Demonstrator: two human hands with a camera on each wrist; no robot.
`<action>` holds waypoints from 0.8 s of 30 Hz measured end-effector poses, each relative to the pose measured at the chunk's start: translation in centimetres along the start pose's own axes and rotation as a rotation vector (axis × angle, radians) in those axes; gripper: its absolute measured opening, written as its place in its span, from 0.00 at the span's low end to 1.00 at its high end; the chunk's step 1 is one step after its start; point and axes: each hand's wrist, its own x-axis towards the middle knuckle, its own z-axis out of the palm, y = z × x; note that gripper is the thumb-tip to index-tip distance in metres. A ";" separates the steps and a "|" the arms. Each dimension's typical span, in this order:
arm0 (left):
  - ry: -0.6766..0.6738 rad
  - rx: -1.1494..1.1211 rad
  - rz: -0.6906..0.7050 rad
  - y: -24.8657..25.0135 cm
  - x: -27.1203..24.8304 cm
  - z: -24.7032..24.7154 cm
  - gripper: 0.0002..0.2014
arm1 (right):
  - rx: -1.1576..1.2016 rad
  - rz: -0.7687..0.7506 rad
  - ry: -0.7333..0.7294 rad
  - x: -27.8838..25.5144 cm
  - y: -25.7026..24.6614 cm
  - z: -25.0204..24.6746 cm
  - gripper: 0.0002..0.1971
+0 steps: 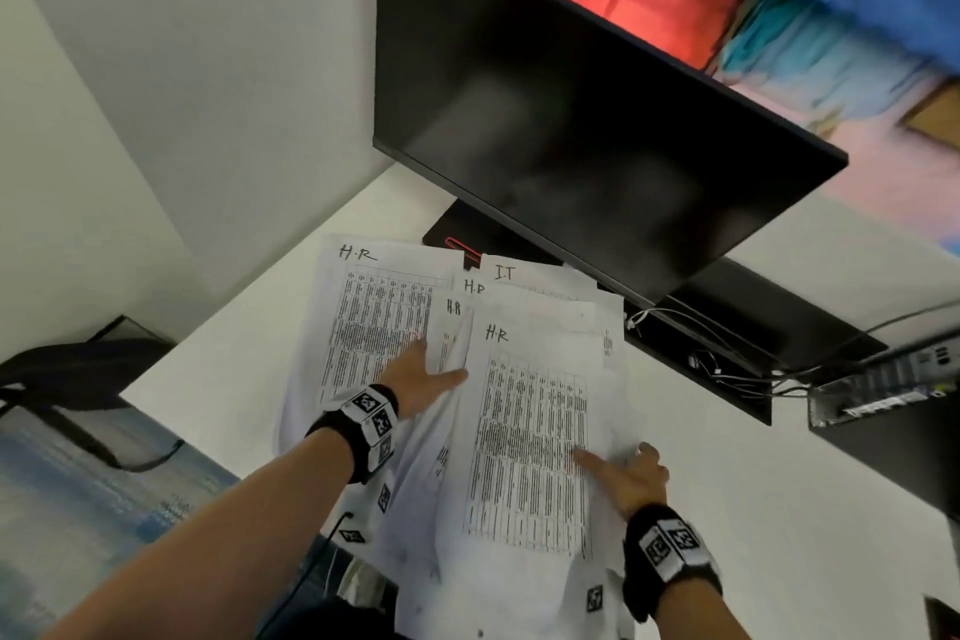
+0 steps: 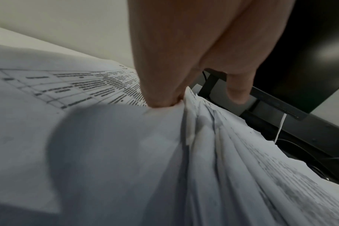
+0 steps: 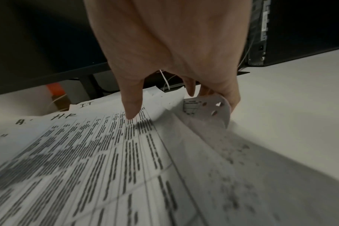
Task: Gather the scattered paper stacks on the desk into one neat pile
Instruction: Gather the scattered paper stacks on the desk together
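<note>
1. The paper stacks (image 1: 524, 431) lie on the white desk (image 1: 779, 509), in front of the black monitor (image 1: 571, 120). They are fanned and they overlap each other.
2. Most sheets carry a printed table. Several have "H.R" written by hand at the top, and one sheet at the back has "I.T".
3. The left hand (image 1: 421, 379) lies on the papers near the middle of the spread. In the head view its thumb points to the right, to the edge of the top sheet (image 1: 530, 437).
4. In the left wrist view, the fingertips (image 2: 161, 100) of this hand press down into the paper at a fold, and one finger is lifted free above. I cannot tell if it pinches any sheet.
5. The right hand (image 1: 631, 476) holds the right edge of the top sheet. Its thumb (image 3: 131, 105) presses on the printed side.
6. The other fingers of the right hand curl under the edge, so this edge rolls upward (image 3: 209, 107) and shows punched holes.
7. Both wrists wear black bands with square markers (image 1: 376, 418).
8. Cables (image 1: 727, 369) lie behind the monitor.
</note>
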 end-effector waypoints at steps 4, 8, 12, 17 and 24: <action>0.044 0.144 0.081 0.7 0.1 -1.3 0.31 | -0.014 0.058 -0.027 1.3 -0.3 -0.5 0.46; 0.593 0.425 -0.195 -0.9 1.4 -6.4 0.35 | -0.044 0.063 -0.016 1.5 -0.5 -0.4 0.41; 0.670 0.237 -0.423 -2.8 1.5 -9.0 0.48 | -0.041 0.050 -0.032 1.9 -0.8 0.2 0.37; 0.293 0.271 -0.226 -3.4 2.0 -8.9 0.28 | -0.188 -0.012 -0.041 3.6 -0.1 1.3 0.40; 0.460 0.458 0.264 4.9 -5.0 -15.7 0.16 | -0.211 0.005 -0.037 2.2 -0.9 0.4 0.37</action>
